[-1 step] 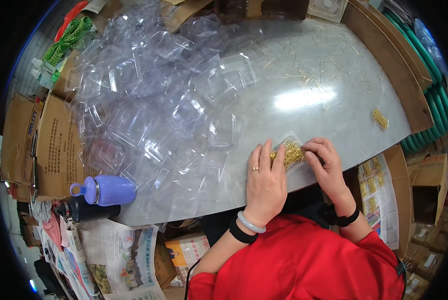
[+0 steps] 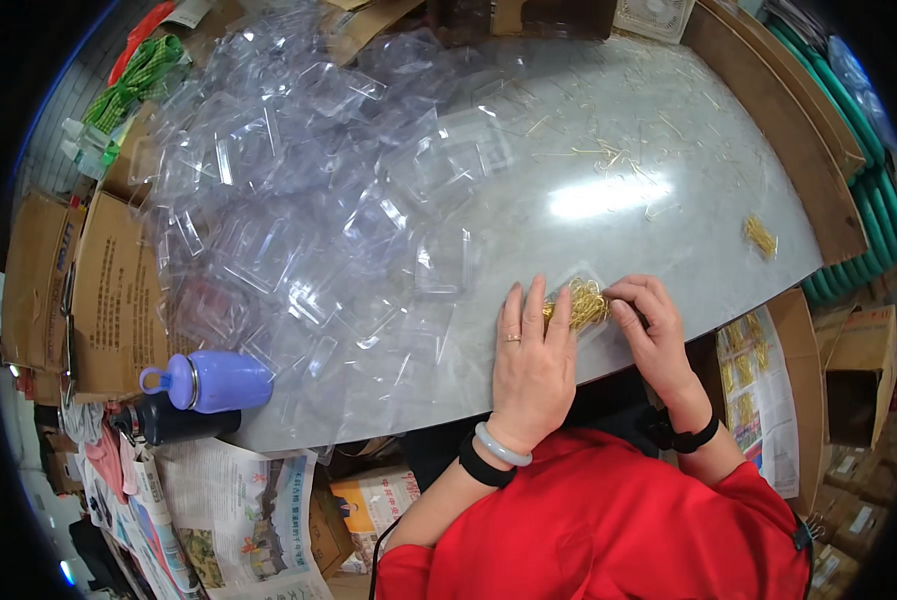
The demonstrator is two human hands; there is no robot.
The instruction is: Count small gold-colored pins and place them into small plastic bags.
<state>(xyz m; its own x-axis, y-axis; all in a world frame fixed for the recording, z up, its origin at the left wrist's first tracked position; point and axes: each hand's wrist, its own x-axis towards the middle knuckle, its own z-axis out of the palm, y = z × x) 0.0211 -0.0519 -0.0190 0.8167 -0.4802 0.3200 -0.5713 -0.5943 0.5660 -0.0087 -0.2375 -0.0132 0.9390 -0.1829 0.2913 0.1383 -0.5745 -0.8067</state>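
At the table's near edge, a bundle of gold wire hooks (image 2: pixel 591 300) lies in a small clear plastic tray (image 2: pixel 587 270). My left hand (image 2: pixel 536 350) rests over the left side of the hooks, its fingers stretched out and slightly apart. Part of the tray and hooks is hidden under it. My right hand (image 2: pixel 655 335) is at the right side of the bundle, fingers curled and thumb close to the index finger, at the tray's edge. What exactly lies between those fingertips is hard to see.
A big heap of clear plastic trays (image 2: pixel 269 240) covers the table's left half. Loose gold hooks (image 2: pixel 619 158) are scattered at the back, and a hook bundle (image 2: pixel 761 238) lies far right. A purple bottle (image 2: pixel 231 381) stands near left. A cardboard box (image 2: pixel 809 400) holds packed hooks beside my right arm.
The fingers of my left hand have shifted very slightly over the hooks. Nothing else has visibly moved.
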